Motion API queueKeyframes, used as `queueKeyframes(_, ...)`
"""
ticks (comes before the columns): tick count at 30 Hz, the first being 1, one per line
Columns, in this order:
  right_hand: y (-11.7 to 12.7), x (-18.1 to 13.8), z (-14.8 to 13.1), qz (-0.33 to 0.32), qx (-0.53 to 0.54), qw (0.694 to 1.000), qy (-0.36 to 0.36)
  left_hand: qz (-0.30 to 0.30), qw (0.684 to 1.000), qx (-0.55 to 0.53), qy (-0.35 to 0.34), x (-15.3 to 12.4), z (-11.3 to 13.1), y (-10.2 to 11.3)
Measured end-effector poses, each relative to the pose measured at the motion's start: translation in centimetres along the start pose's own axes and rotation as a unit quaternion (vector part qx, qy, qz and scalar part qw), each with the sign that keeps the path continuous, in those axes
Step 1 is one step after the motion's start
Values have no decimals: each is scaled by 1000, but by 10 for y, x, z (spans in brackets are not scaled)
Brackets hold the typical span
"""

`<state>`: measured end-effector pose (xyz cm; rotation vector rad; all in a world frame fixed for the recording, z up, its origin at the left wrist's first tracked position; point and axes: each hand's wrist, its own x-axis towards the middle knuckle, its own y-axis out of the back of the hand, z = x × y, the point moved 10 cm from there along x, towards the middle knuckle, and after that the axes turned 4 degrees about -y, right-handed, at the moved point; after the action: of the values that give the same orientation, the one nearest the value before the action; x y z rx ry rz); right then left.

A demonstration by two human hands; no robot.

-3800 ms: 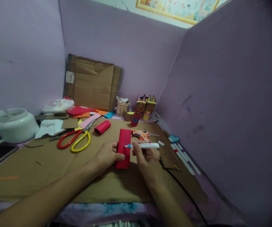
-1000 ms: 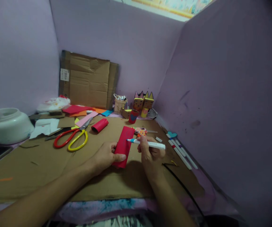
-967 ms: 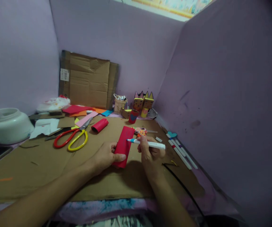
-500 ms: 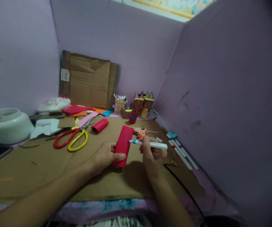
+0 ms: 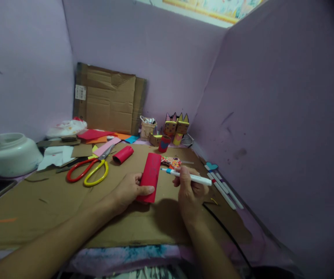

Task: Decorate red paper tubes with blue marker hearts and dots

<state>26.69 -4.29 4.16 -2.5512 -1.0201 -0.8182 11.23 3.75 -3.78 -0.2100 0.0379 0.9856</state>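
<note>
My left hand (image 5: 133, 190) grips the lower end of a red paper-covered tube (image 5: 151, 170), thumb on its front and fingers behind. Faint dark marks show on the tube's upper face. In my right hand (image 5: 191, 190) is a white marker (image 5: 197, 178) with a blue band, held like a pen. Its tip points left and stays a little apart from the tube's right edge. Beyond lies a shorter red tube (image 5: 123, 155), and a colourful patterned piece (image 5: 171, 162) rests behind the marker.
Scissors (image 5: 93, 170) with red and yellow handles lie left on the cardboard sheet (image 5: 68, 217). Several markers (image 5: 221, 190) and a blue heart (image 5: 211, 166) sit at the right. A white pot (image 5: 12, 155), coloured paper (image 5: 93, 134) and cardboard figures (image 5: 177, 127) stand around the back.
The marker tip has come off the red tube as my right hand moved slightly right. The tube has shifted a little left and turned more upright.
</note>
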Motion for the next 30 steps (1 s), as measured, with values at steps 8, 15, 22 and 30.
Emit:
queueKeyframes(8,-10,0,5,-26,92,995,-38,-22,1000,-17,14,0,-1,-4)
queueKeyframes(15,-4,-8,-6,-27,32,999,7,4,999,-31,2,1,-1,1)
queueKeyframes(22,-17,-10,-24,-74,-68,991,92,-5,1000,-31,0,1,-3,0)
queueKeyframes(30,-21,-13,-19,-81,-90,986,114,-9,1000,-27,-3,0,0,-2)
